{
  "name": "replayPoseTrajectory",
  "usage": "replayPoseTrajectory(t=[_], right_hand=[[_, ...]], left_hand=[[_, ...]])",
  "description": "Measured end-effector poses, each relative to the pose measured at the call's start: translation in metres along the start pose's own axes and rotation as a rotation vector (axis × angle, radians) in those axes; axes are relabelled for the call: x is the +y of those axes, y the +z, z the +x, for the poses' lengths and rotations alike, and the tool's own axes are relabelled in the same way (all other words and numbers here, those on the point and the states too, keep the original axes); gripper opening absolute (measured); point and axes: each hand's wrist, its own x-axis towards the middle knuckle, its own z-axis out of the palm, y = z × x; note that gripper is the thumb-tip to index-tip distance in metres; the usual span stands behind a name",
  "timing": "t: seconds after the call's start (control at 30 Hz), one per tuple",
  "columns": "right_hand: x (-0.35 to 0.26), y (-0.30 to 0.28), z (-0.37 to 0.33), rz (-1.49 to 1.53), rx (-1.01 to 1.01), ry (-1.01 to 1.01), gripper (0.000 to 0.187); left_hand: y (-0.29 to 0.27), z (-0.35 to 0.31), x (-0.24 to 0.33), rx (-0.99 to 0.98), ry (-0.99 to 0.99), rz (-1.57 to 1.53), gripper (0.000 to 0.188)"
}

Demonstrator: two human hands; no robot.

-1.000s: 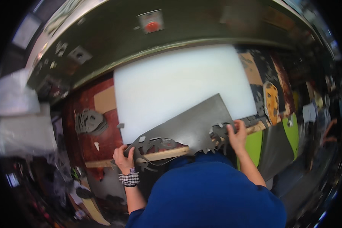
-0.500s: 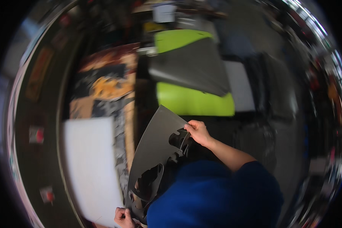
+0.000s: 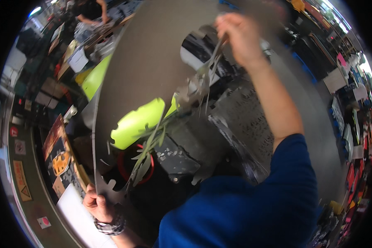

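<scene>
Large grey flexible sheet with ragged cut-outs (image 3: 140, 53) is raised and tilted between both hands. The left hand (image 3: 98, 204) pinches its lower-left corner, near a white rectangular board (image 3: 76, 213). The right hand (image 3: 239, 37), blurred, is closed on its upper-right edge. Bright green sheet material (image 3: 138, 124) shows through one opening.

Dark green machine panel (image 3: 29, 213), fitted with a yellow warning label (image 3: 22, 180) and a white square plate (image 3: 40, 225) bearing a red round mark (image 3: 45, 221). White board (image 3: 75, 215) lying alongside it. Beyond the board's end, brown cardboard (image 3: 58, 187) and an orange cut-out piece (image 3: 61, 163). Farther off, a co-worker (image 3: 88, 10) at a cluttered table (image 3: 109, 31).
</scene>
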Motion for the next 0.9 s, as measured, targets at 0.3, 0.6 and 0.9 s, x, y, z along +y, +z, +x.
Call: replayPoseTrajectory(t=[0.3,0.6,0.9], right_hand=[[0.015,-0.446,-0.179,0.011,0.564,-0.123,0.020],[0.204,-0.426,-0.900,-0.197,1.006,1.712,0.033],[0.167,-0.277,-0.830,0.299,1.426,1.762,0.028]], left_hand=[[0.338,-0.072,-0.036,-1.264,-0.344,-0.717,0.042],[0.558,-0.352,-0.191,-2.284,0.087,0.125,0.058],[0.534,-0.231,-0.282,-1.801,-0.314,0.815,0.031]])
